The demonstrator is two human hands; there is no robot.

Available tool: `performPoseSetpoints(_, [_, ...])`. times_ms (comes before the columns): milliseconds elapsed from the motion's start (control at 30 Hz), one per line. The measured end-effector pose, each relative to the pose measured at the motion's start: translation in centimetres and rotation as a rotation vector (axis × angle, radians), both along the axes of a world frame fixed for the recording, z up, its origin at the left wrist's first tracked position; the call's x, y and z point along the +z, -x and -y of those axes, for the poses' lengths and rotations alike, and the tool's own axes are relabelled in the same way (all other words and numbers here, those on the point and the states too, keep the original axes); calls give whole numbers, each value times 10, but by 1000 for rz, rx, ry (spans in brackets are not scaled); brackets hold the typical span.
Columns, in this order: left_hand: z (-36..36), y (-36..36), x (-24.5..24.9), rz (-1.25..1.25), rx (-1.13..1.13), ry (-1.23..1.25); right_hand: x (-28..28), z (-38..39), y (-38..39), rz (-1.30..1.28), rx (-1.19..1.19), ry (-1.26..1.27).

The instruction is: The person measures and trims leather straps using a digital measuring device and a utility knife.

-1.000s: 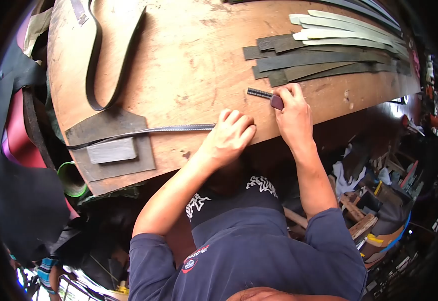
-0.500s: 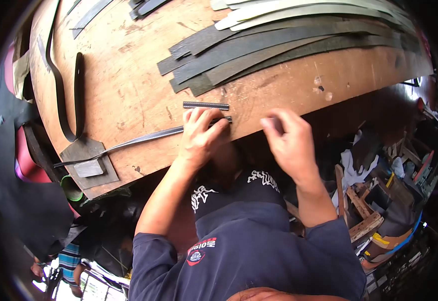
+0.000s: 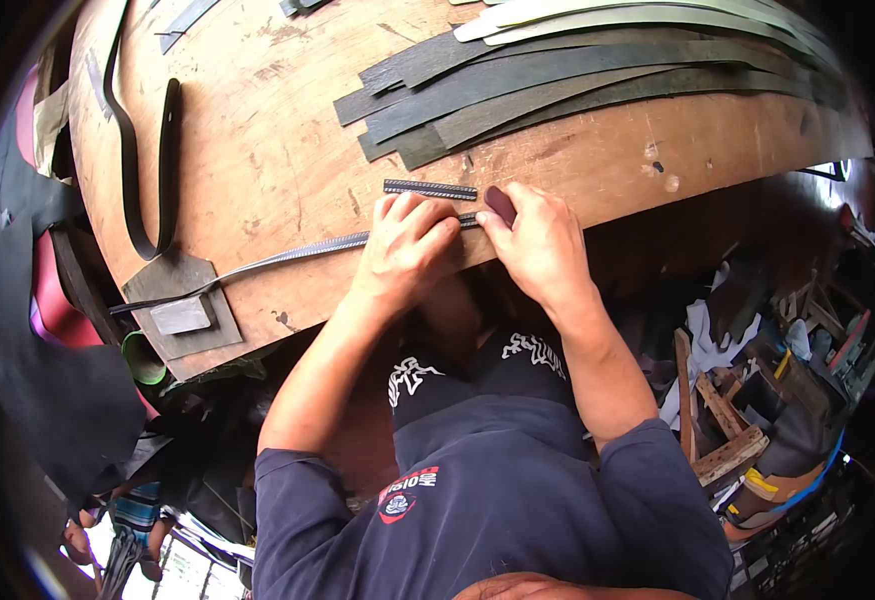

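My left hand [image 3: 405, 240] is closed on a long, narrow dark strap [image 3: 307, 249] with pale stitching, pinning it near the table's front edge. The strap's right end shows just past my fingers. My right hand [image 3: 540, 240] is closed around a dark maroon, round-ended thing [image 3: 499, 204]; its kind is hard to tell, as the fingers hide much of it. Thumb and fingertips of that hand are at the strap's end. Just beyond my left fingers lies a short stitched strip [image 3: 430, 189], parallel to the strap.
Overlapping dark strips [image 3: 547, 88] and pale strips [image 3: 597, 18] lie at the back of the wooden table [image 3: 277, 150]. A looped black strap [image 3: 137, 190] is at left. A light block [image 3: 181, 315] rests on a dark sheet near the left corner. Scrap wood [image 3: 727, 455] is piled at right.
My right hand has moved left and in toward the strap's end, and the maroon thing now shows in it. My left hand stays on the strap. The view has shifted slightly.
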State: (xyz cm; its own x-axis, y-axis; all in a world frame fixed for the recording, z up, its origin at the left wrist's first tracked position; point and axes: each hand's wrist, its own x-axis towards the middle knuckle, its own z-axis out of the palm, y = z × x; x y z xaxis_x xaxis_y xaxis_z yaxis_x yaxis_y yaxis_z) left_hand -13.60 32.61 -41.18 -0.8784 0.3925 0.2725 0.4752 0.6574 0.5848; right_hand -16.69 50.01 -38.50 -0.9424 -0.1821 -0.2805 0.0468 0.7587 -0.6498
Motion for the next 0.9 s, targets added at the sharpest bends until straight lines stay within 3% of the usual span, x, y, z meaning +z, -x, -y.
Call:
performPoseSetpoints(100, [16,0,0,-10,-48,15,5,1,2,11,7,-38])
performPoseSetpoints(167, [18,0,-2,-20,-81,7,7,-2,6,152,-12,45])
performPoseSetpoints(333, [11,3,4,28,-98,7,4,-4,6,144,0,34])
performPoseSetpoints(533, [-8,2,-15,-48,-100,-38,5,-9,1,44,-5,46])
performPoseSetpoints(600, [-8,2,-16,-50,-97,-50,20,-18,-2,-28,-152,262])
performPoseSetpoints(700, [-9,2,-17,-57,-84,-63,35,-40,-9,-547,-143,361])
performPoseSetpoints(833, [-11,3,-18,-63,-75,-60,32,-40,-34,-369,-180,547])
performPoseSetpoints(900, [-12,1,-19,-54,-71,-50,22,-33,-39,-412,-49,405])
